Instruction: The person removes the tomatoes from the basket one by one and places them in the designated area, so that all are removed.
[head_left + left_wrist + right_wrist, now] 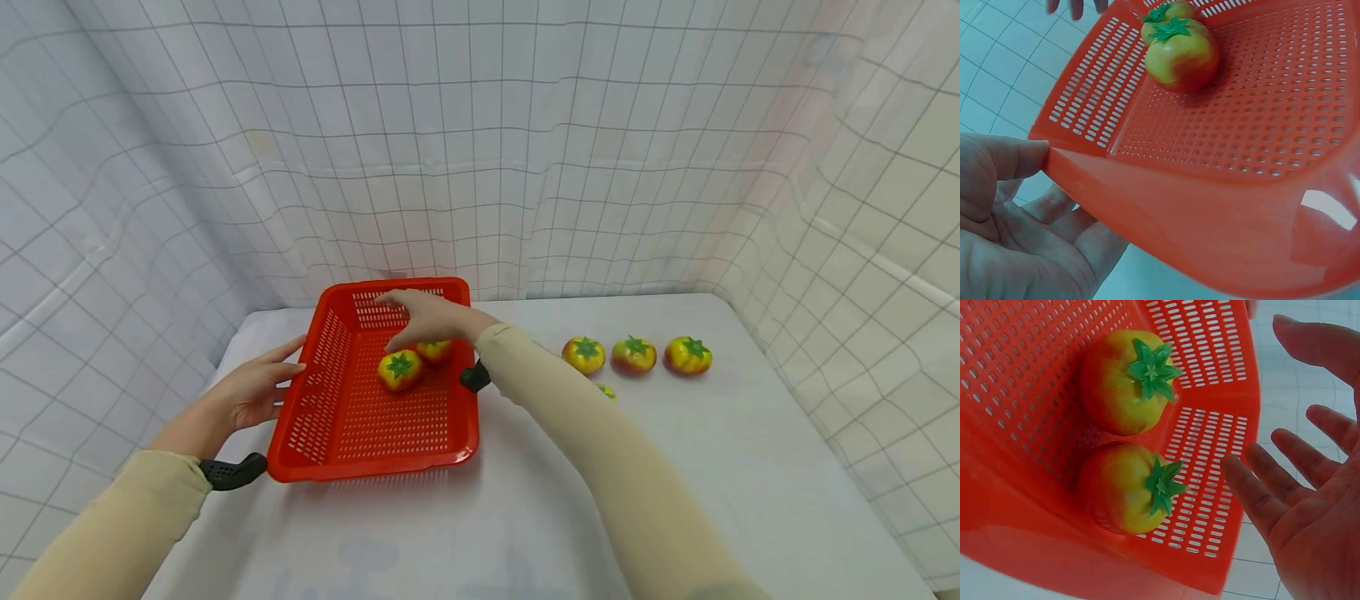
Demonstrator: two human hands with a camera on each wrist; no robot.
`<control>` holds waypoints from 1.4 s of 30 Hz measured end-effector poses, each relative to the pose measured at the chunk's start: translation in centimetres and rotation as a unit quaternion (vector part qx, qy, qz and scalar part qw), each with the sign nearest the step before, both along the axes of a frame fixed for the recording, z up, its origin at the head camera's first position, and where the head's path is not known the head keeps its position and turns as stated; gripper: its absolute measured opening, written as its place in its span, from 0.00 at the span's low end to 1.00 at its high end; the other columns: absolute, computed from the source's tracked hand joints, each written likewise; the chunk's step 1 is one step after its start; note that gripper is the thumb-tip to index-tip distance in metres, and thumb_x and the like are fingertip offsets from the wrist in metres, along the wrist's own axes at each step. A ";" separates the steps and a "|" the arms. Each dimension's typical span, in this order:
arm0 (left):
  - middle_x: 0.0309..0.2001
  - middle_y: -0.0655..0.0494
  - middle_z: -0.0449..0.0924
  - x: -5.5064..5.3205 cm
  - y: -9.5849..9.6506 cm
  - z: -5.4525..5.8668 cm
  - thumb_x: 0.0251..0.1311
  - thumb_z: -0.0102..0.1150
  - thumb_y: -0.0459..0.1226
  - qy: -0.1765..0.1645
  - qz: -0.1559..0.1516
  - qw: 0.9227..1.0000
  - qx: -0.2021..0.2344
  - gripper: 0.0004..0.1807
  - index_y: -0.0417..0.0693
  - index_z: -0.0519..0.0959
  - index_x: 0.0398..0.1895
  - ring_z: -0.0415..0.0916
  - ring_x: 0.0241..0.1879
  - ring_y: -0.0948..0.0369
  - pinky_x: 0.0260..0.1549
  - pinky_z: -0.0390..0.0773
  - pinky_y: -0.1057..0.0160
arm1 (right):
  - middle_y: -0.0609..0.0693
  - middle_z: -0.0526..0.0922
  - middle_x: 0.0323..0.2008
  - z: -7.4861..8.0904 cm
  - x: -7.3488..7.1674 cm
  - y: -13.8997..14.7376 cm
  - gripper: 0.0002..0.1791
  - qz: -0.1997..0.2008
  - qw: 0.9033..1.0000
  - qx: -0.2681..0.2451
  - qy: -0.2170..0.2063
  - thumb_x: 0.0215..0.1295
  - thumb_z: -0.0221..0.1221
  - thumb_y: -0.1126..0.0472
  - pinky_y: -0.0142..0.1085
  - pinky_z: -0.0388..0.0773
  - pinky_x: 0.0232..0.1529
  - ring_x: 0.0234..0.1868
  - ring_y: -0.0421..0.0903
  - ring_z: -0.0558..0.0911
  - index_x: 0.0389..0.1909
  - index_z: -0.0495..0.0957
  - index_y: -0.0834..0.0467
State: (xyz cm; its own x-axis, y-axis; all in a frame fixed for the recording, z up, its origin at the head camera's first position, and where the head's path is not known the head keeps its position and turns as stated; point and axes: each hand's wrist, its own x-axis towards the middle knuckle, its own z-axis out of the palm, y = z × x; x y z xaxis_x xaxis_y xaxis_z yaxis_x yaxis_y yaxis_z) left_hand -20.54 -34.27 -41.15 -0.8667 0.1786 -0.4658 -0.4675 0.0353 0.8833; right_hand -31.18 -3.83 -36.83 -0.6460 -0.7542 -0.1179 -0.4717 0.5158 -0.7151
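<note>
A red plastic basket (pixel 390 429) with slotted walls stands on the table. Inside it two yellow-red tomatoes (pixel 400 370) with green leafy tops lie side by side, the rear one (pixel 435 351) partly covered by the right hand in the head view. My left hand (pixel 258 387) holds the basket's left rim, its thumb (pixel 1019 155) on the edge and its other fingers outside the wall. Over the back of the basket, above the tomatoes, hovers my right hand (pixel 431 317). Its fingers (pixel 1260 494) are spread and hold nothing.
Three more tomatoes (pixel 633 356) sit in a row on the white table (pixel 720 467), right of the basket. Another tomato (pixel 606 392) is mostly hidden behind the right sleeve. Checked white curtains (pixel 495 150) hang behind the table and on both sides.
</note>
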 end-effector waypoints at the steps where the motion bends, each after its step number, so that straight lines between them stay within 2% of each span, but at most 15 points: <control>1: 0.67 0.49 0.67 0.0 0.0 0.0 0.79 0.50 0.43 0.000 0.000 1.000 0.001 0.43 0.70 0.35 0.83 0.79 0.55 0.52 0.55 0.80 0.47 | 0.45 0.67 0.71 -0.1 0.0 -0.1 0.44 0.000 1.000 0.005 -0.003 0.62 0.71 0.50 0.48 0.65 0.71 0.71 0.45 0.64 0.77 0.62 0.44; 6: 0.67 0.51 0.68 0.1 -0.1 0.0 0.79 0.50 0.43 -0.002 0.000 1.000 0.005 0.42 0.70 0.36 0.83 0.79 0.55 0.52 0.55 0.80 0.47 | 0.46 0.67 0.72 -0.6 0.1 -0.4 0.44 0.005 0.999 0.021 -0.027 0.62 0.72 0.54 0.47 0.65 0.71 0.70 0.44 0.65 0.78 0.62 0.45; 12: 0.65 0.53 0.70 0.1 -0.2 0.1 0.79 0.50 0.42 -0.005 0.000 1.000 0.015 0.42 0.71 0.36 0.83 0.80 0.55 0.52 0.55 0.80 0.47 | 0.47 0.67 0.72 -1.0 0.3 -0.7 0.43 0.006 0.998 0.047 -0.035 0.63 0.71 0.55 0.47 0.66 0.70 0.70 0.46 0.66 0.78 0.62 0.44; 21: 0.62 0.53 0.73 0.0 -0.1 0.1 0.80 0.48 0.42 -0.002 0.000 1.000 0.009 0.41 0.70 0.36 0.83 0.80 0.53 0.52 0.52 0.82 0.49 | 0.42 0.71 0.66 -1.2 0.7 -1.1 0.42 -0.001 0.996 0.067 -0.058 0.61 0.73 0.57 0.44 0.72 0.65 0.66 0.45 0.67 0.75 0.66 0.40; 27: 0.61 0.52 0.74 0.1 0.0 0.3 0.80 0.48 0.42 -0.004 0.000 1.000 0.015 0.40 0.69 0.36 0.83 0.80 0.52 0.52 0.52 0.82 0.49 | 0.41 0.71 0.66 -1.3 1.0 -1.5 0.42 -0.002 0.994 0.088 -0.067 0.62 0.72 0.58 0.45 0.71 0.65 0.62 0.43 0.69 0.75 0.66 0.39; 33: 0.62 0.53 0.73 0.1 0.0 0.2 0.80 0.48 0.42 -0.005 0.001 1.000 0.014 0.41 0.70 0.36 0.83 0.80 0.53 0.52 0.53 0.82 0.49 | 0.44 0.72 0.66 -1.6 1.1 -1.9 0.42 -0.003 0.990 0.122 -0.074 0.61 0.73 0.58 0.44 0.74 0.60 0.59 0.43 0.70 0.74 0.66 0.38; 42: 0.58 0.52 0.77 0.2 -0.2 0.4 0.81 0.45 0.40 0.002 -0.012 1.000 0.019 0.40 0.66 0.35 0.84 0.81 0.50 0.54 0.48 0.84 0.52 | 0.43 0.71 0.65 -2.3 1.1 -2.5 0.41 0.024 0.982 0.185 -0.038 0.63 0.71 0.58 0.45 0.70 0.63 0.59 0.44 0.69 0.76 0.66 0.43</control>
State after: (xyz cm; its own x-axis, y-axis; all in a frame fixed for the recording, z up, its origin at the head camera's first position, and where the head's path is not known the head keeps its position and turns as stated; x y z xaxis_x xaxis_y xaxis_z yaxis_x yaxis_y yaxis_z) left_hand -20.38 -34.43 -40.74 -0.8643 0.2158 -0.4542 -0.4626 0.0129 0.8864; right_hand -30.08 -6.35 -39.09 -0.5896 -0.6796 -0.4364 -0.4540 0.7258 -0.5169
